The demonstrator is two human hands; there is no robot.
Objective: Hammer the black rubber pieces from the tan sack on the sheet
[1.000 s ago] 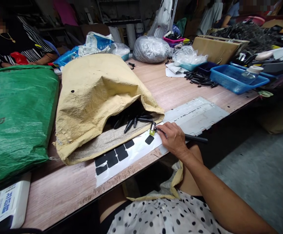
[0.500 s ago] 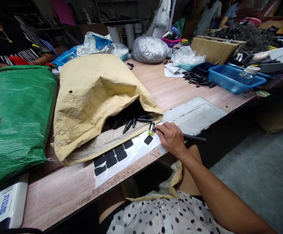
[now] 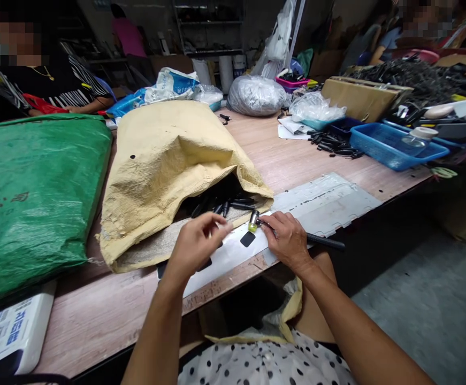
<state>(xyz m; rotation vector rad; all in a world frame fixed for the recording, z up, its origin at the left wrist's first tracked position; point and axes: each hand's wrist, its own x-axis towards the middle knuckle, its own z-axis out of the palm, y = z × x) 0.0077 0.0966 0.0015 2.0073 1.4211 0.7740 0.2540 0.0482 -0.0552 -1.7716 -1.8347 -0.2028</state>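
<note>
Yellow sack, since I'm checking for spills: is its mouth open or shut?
Open: the yellow sack gapes at its near end, and black pieces show in the opening.

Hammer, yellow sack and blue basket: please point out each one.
Hammer (image 3: 253, 220), head view: on its metal head.
Yellow sack (image 3: 172, 152), head view: on its top side.
Blue basket (image 3: 379, 152), head view: on its front wall.
</note>
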